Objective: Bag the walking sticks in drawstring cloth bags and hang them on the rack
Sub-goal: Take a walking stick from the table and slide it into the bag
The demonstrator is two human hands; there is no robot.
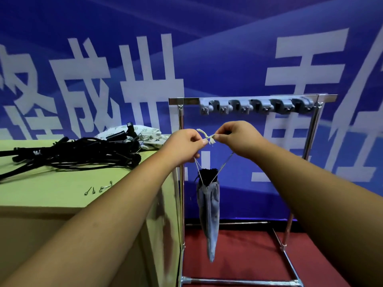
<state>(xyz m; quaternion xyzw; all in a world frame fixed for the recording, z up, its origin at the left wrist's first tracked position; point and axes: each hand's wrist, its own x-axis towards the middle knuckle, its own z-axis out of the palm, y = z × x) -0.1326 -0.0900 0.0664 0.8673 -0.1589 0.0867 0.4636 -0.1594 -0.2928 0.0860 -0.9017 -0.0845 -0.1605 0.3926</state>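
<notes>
A grey drawstring cloth bag [209, 212] hangs in the air in front of the metal rack [181, 162], with the black top of a folded walking stick showing at its gathered mouth. Its pale drawstring [207, 136] runs up in two strands to my hands. My left hand [184, 142] and my right hand [236, 137] each pinch the cord ends, which meet in a knot between them. The hands sit just below the rack's row of grey clips [257, 106]. Several black folded walking sticks [78, 151] lie piled on the green table.
The green table [51, 195] stands to the left, its corner against the rack's left post. A leaf-patterned cloth bag [149, 134] lies behind the sticks. Small metal hooks [97, 189] lie on the tabletop. A blue banner wall is behind, red floor under the rack.
</notes>
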